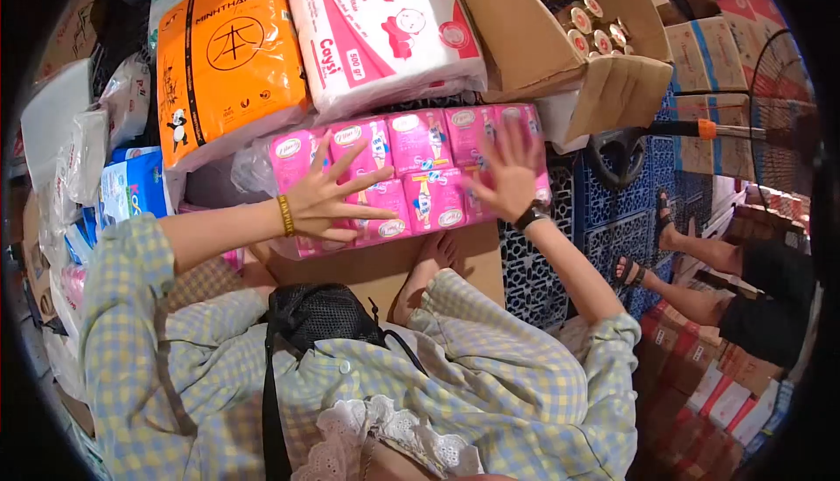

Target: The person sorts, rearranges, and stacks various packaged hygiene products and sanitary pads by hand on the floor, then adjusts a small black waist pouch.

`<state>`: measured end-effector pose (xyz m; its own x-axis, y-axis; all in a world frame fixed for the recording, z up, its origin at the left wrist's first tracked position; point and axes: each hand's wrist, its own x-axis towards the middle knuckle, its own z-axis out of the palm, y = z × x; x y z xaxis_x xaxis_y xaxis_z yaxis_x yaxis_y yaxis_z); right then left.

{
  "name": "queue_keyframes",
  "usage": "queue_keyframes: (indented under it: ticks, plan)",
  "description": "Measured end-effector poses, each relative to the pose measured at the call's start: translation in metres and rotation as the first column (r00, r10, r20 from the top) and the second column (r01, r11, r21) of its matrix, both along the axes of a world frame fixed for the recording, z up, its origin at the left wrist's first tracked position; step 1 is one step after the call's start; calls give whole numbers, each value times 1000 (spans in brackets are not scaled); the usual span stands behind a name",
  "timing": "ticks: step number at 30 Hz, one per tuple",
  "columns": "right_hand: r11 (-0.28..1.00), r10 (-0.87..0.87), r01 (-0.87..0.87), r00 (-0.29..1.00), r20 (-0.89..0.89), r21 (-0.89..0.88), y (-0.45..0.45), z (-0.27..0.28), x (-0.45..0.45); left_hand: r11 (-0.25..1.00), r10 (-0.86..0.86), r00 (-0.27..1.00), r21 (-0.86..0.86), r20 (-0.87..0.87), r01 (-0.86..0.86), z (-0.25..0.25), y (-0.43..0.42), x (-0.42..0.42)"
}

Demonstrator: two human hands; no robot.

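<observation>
A clear-wrapped bundle of pink packets [429, 201] lies in front of me, stacked in two rows. My left hand [325, 199], with a yellow band at the wrist, is spread over the bundle's left part, fingers apart and holding nothing. Over its right part is my right hand [512, 175], a dark watch at the wrist; its fingers are spread and slightly blurred, with nothing in them. Whether either palm touches the wrap I cannot tell. Behind the bundle rest an orange package [229, 61] and a white and pink Caysi package [385, 31].
An open cardboard box [621, 87] of gold-lidded jars stands at the back right. Blue crates [604, 262] are to the right, near a fan [783, 87] and another person's sandalled feet [643, 273]. A blue package [131, 188] lies at the left.
</observation>
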<state>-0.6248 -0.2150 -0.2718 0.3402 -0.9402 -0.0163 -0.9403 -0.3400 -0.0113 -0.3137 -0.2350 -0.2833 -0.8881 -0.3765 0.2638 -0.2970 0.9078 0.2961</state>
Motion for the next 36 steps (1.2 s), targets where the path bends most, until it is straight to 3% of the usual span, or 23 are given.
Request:
queue_keyframes:
  ticks: [1, 5, 14, 17, 21, 22, 25, 26, 29, 30, 33, 35, 36]
  plan:
    - [985, 149, -149, 989, 4, 85, -1, -1, 8, 1000, -10, 1000, 9, 24, 9, -5, -1, -2]
    - [943, 291, -291, 956, 22, 164, -10, -6, 16, 993, -7, 994, 117, 111, -6, -11, -4, -5]
    - [919, 296, -318, 947, 123, 232, -16, -10, 16, 986, 6, 999, 165, 32, -11, -19, -9, -3]
    - [896, 259, -301, 951, 166, 326, -16, -11, 14, 985, -8, 1000, 171, 19, 4, -23, -9, -1]
    - [821, 382, -425, 905, 187, 380, -36, -5, 9, 974, -13, 1000, 224, -14, 15, -24, -12, 2]
    - [813, 399, -442, 897, 189, 379, -51, -6, 9, 974, 6, 1000, 225, -12, -4, -26, -14, 4]
    - [583, 621, -731, 683, 386, 354, -95, -5, 11, 956, -4, 997, 291, -77, 26, -30, -12, 4]
    - [564, 632, -744, 668, 394, 357, -98, -4, 10, 954, 19, 997, 300, -73, 4, -32, -11, 3]
    - [610, 631, -760, 637, 442, 224, -97, -8, 13, 979, -4, 983, 200, -186, 41, -41, -8, 7]
    - [624, 629, -759, 629, 457, 185, -98, -10, 14, 979, 55, 985, 203, -161, -22, -44, -6, 8]
    - [665, 620, -731, 654, 433, 152, -87, -9, 11, 988, -9, 976, 146, -219, 42, -48, -4, 9]
    - [687, 626, -712, 681, 381, 145, -80, -5, 8, 975, -94, 995, 206, 31, 86, -34, -9, 15]
    - [686, 640, -715, 681, 357, 136, -78, -3, 6, 994, -36, 999, 104, -7, 37, -37, -9, 11]
